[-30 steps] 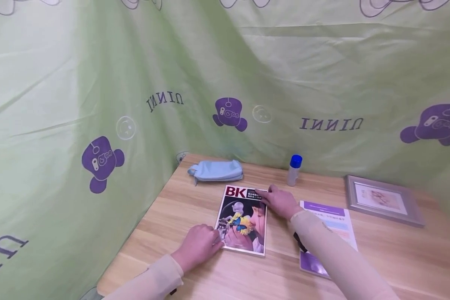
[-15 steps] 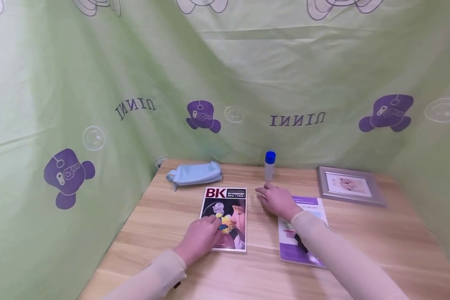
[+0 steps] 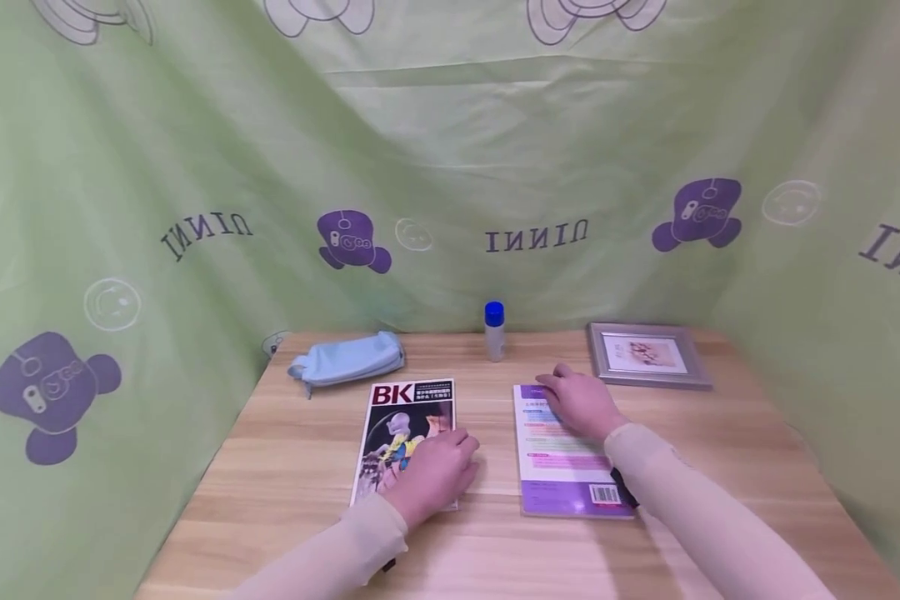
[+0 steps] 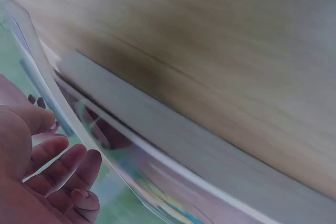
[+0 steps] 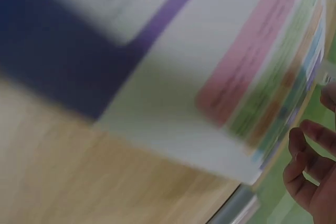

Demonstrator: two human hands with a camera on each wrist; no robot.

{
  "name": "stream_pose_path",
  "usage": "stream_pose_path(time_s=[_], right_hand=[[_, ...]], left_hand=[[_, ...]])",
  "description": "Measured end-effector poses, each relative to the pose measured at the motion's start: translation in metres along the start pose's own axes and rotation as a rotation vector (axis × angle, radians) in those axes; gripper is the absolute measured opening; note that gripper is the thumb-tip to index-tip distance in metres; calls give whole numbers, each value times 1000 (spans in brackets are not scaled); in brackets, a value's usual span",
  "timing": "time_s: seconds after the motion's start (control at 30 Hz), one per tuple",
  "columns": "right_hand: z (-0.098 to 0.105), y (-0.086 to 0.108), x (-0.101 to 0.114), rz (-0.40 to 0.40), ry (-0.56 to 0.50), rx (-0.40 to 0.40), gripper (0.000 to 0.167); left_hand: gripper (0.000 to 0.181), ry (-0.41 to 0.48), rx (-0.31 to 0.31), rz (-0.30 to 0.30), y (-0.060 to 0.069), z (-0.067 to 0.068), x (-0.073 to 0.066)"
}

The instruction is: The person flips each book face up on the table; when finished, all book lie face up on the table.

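A magazine [image 3: 375,442] with red "BK" letters lies flat on the table, its cover facing up. My left hand [image 3: 437,473] is over its lower right part and hides that corner; in the left wrist view, the loosely bent fingers [image 4: 63,169] hold nothing. To the right lies a purple-and-white book [image 3: 543,492] with a barcode at its lower edge. My right hand [image 3: 585,404] is over the book's upper right part. Its fingers [image 5: 296,182] are loosely bent with nothing between them in the right wrist view. Whether either hand touches a cover is unclear.
A light blue pencil case [image 3: 351,358] lies at the back left of the wooden table [image 3: 292,467]. A bottle with a blue cap [image 3: 494,333] stands upright at the back. A silver picture frame [image 3: 603,367] lies at the back right. Green printed cloth [image 3: 435,150] hangs behind.
My left hand has moved from the magazine's left edge across to its right side. My right hand has left the magazine's top right and gone to the book. The head view has turned right.
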State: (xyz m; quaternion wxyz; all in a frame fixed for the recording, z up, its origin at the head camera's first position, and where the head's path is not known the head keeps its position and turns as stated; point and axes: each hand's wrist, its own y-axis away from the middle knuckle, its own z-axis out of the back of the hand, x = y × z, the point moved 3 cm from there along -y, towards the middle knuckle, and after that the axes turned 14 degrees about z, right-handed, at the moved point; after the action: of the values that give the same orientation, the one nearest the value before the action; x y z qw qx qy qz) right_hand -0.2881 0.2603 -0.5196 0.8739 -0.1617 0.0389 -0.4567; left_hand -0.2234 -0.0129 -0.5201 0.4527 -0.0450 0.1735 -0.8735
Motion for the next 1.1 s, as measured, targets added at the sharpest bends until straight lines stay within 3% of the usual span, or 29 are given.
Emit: stream_pose_path(time_s=[0.27,0.53,0.7,0.87,1.1], right_hand=[[2,18,-19,-72,21,19,32],[5,34,-32,-147,4,80,36],[3,46,-37,-195,-22,114,38],[3,45,-36,-187,-21,113,37],[2,46,-37,-183,-26,112,38]], left_hand=[[19,36,102,-13,-12,-11,-25],[18,34,60,-124,-21,-18,-53],[18,49,23,-208,-19,-24,-74],[16,49,8,-254,-14,-24,-83],[14,40,28,-268,-11,-21,-89]])
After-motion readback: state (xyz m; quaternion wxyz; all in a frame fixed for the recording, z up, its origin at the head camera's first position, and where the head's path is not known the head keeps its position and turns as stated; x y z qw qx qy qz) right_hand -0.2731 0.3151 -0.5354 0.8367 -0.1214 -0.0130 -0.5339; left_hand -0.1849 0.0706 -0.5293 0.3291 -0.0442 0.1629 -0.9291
